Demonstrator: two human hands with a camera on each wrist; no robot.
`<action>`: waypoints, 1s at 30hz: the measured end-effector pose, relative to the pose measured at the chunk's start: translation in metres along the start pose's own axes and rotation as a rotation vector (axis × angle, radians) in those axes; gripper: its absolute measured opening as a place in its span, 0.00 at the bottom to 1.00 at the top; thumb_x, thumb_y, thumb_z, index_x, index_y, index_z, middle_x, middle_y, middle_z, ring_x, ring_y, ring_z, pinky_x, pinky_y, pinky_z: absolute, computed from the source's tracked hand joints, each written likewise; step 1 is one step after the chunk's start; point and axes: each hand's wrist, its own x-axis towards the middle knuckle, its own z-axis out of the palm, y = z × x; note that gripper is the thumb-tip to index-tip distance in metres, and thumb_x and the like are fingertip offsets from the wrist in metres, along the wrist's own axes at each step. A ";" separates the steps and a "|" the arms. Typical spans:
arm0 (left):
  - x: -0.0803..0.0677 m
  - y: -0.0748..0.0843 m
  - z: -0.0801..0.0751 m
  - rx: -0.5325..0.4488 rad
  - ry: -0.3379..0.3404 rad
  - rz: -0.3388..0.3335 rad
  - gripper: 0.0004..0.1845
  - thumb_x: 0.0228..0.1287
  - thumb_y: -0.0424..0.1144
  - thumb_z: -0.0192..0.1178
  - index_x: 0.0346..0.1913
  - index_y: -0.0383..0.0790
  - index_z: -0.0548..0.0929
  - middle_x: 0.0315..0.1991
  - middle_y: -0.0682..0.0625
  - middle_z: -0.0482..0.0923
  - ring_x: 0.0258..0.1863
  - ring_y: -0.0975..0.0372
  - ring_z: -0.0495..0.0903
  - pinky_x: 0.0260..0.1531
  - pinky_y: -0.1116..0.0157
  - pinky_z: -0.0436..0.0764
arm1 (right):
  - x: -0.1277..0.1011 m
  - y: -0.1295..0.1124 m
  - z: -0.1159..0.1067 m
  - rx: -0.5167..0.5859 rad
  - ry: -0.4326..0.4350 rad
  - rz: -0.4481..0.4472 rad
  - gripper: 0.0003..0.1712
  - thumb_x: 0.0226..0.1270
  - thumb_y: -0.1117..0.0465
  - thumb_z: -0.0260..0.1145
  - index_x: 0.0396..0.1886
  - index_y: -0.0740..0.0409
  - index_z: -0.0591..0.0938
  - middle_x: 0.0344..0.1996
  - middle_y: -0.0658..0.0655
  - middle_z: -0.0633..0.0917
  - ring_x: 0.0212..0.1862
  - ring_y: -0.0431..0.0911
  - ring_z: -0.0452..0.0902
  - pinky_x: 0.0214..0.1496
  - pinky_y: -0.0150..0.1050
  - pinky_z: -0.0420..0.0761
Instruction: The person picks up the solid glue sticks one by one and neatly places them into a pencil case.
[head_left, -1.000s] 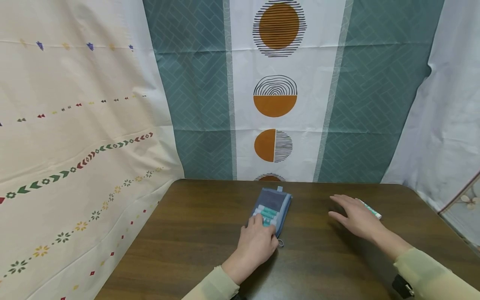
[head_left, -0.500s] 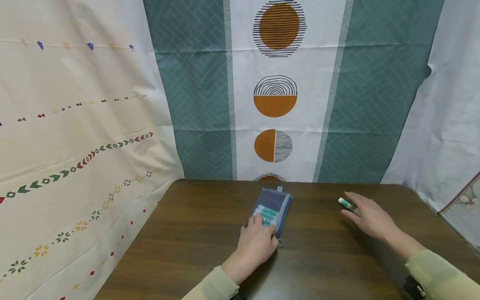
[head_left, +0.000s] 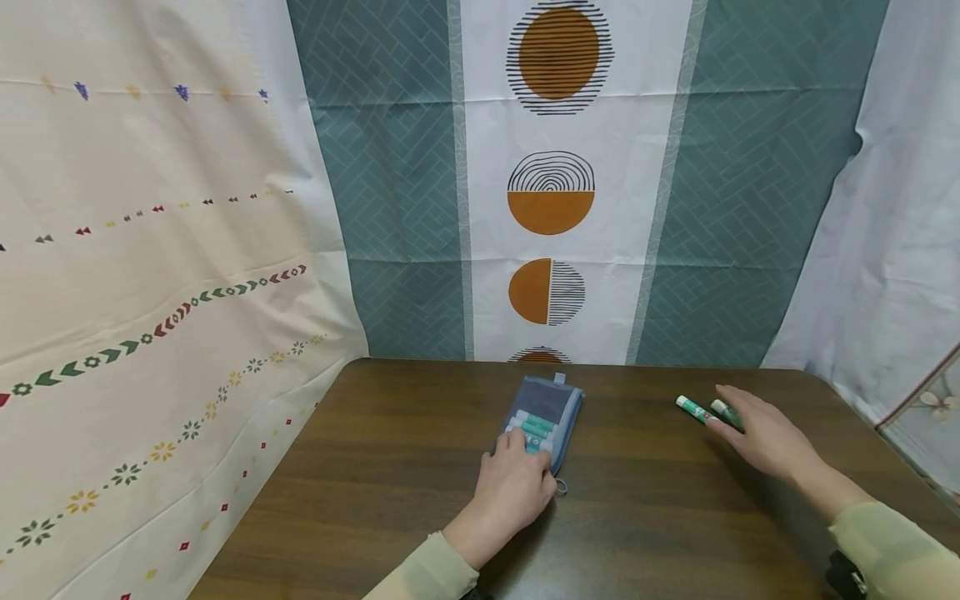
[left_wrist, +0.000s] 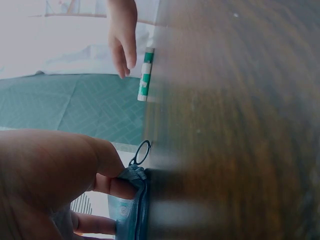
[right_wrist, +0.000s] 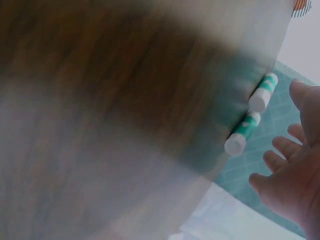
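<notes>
My left hand [head_left: 513, 485] grips the near end of a blue zip pouch [head_left: 546, 396], its fingers bent over the top. Through the pouch's see-through face, several teal-and-white tubes [head_left: 536, 423] show. A zipper ring [left_wrist: 142, 153] sticks out beside the fingers in the left wrist view. On the right, my right hand [head_left: 765, 437] hovers low with fingers extended, holding nothing. Next to its thumb lies a green-and-white capped tube [head_left: 694, 409], like a glue stick. A second such tube [head_left: 725, 412] is partly hidden under the hand. In the right wrist view both tubes [right_wrist: 243, 132] lie apart from the fingers.
The brown wooden table [head_left: 375, 467] ends at a far edge just behind the pouch. Behind it hangs a teal and white patterned cloth [head_left: 397, 208]. A cream patterned cloth [head_left: 165, 333] drapes along the left side, and a white cloth [head_left: 885, 250] along the right.
My right hand has shifted rightward over the tubes, uncovering the left one, then the white end of the other. The left hand and pouch stay put.
</notes>
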 end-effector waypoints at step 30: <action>0.001 0.000 0.000 -0.007 -0.006 -0.003 0.10 0.73 0.47 0.67 0.51 0.54 0.94 0.48 0.41 0.76 0.49 0.50 0.76 0.40 0.45 0.82 | -0.017 0.057 -0.006 -0.067 -0.093 0.115 0.44 0.85 0.45 0.65 0.73 0.84 0.69 0.70 0.87 0.70 0.70 0.84 0.66 0.66 0.77 0.68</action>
